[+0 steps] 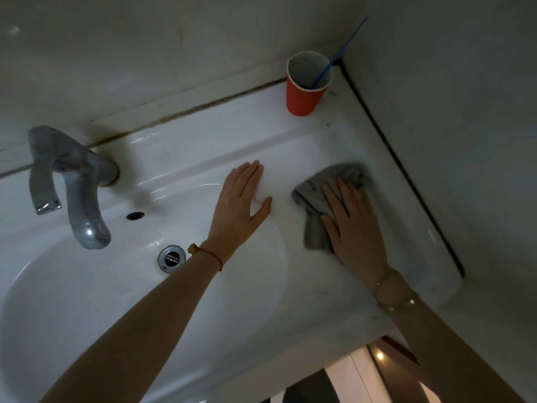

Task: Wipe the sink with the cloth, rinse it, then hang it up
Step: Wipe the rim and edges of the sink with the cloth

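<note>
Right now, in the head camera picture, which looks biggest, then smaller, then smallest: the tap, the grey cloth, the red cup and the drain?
1. Tap, clearly the biggest.
2. Grey cloth, though the right hand covers part of it.
3. Red cup; close to the cloth, so that order is unsure.
4. Drain, the smallest.

Part of the cloth (319, 199) is covered by the right hand (353, 225), and its lower flap is smeared by blur. The sink (87, 301) is cut off by the left and bottom edges. The drain (171, 258) is partly hidden behind the left wrist. The lower end of the blue stick (338, 52) is lost in the dark inside of the cup (305, 91), and its top is blurred. What lies below the sink's front edge cannot be made out.
</note>
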`<state>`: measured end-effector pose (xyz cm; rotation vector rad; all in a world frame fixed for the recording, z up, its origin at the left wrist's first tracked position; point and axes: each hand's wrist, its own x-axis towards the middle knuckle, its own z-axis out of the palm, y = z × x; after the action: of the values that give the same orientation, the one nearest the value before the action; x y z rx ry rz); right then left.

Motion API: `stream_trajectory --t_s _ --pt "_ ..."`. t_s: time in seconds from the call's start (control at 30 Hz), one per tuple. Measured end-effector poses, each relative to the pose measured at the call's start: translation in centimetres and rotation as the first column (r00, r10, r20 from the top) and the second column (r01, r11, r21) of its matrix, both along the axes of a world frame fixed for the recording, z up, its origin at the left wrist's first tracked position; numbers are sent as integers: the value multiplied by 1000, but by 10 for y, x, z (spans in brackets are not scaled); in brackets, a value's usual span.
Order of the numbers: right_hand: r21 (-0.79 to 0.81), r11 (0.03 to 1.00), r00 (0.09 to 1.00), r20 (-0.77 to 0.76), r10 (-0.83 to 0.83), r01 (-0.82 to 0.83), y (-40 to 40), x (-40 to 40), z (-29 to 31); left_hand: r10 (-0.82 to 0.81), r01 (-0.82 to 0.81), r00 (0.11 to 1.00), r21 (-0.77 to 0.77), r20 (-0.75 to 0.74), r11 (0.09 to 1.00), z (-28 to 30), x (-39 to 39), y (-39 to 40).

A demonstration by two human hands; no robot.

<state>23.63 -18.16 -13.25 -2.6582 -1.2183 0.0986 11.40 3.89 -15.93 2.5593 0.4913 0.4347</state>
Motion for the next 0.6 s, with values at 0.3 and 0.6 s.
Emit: stream_trajectory --t_s 0.3,0.6 --pt "-32 999 999 33 27 -26 58 44 -1 -4 4 1000 17 -22 1000 1 -1 1" --pt "-87 995 998 -5 55 -55 23 26 -1 -13 12 999 27 31 1000 -1 0 1"
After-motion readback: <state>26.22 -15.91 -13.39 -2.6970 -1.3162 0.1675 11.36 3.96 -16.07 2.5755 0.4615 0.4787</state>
